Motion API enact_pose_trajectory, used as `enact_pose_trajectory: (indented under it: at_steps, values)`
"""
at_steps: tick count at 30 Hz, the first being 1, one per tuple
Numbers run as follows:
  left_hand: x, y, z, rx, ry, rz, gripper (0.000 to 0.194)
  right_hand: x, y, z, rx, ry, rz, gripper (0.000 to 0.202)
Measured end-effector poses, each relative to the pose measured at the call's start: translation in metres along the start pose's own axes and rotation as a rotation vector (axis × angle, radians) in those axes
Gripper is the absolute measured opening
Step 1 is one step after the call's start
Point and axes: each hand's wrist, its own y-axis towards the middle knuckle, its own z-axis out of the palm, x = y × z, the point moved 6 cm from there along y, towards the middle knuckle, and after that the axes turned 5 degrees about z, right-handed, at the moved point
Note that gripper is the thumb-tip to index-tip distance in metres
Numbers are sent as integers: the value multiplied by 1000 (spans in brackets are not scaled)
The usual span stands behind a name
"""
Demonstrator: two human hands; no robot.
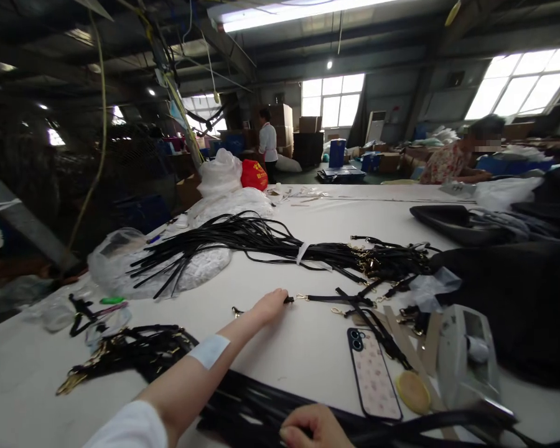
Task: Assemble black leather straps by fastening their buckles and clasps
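My left hand point(271, 305) reaches out over the white table, its fingers closed round a black strap point(289, 300). Only a short end of that strap shows past the fingers. Just right of it lies a gold snap hook point(301, 297) on another thin black strap point(329, 298). My right hand point(315, 426) is at the bottom edge, fingers curled together; what they hold, if anything, is hidden. Behind and beside it runs a thick bundle of black straps point(261, 398). A heap of black straps with gold hooks point(135, 348) lies to the left, partly behind my left forearm.
A long tied bundle of black straps point(270, 246) crosses the table point(322, 348) farther back. On the right are a phone point(376, 373), a yellow round disc point(413, 392), a grey scale point(466, 354) and black cloth point(518, 305). Two other people point(267, 143) are farther off.
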Motion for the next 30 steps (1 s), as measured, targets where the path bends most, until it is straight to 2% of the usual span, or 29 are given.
enact_pose_trajectory:
  at_steps: [3,7,11,13,18,22,28,30]
  values:
    - [14,-31,-13,-8,-201,-47,17,17,-6,-20,3,223,1,44]
    - [27,-89,-28,-21,-535,-127,29,24,-14,-47,-47,585,77,42]
    - [21,-138,-26,-69,-835,-160,52,28,-22,-58,-107,772,77,38]
    - [16,-152,-23,-108,-967,-167,53,29,-25,-58,-131,789,73,39]
    - [0,-166,-18,-127,-1191,-140,38,25,-28,-55,-141,784,97,41]
    - [-12,-173,-23,-125,-1349,-105,38,17,-30,-57,-148,802,117,38]
    - [-32,-178,-30,-52,-1852,42,26,11,-29,-55,-92,786,102,35]
    - [-35,-178,-31,-54,-1943,66,25,12,-29,-53,-79,776,100,37]
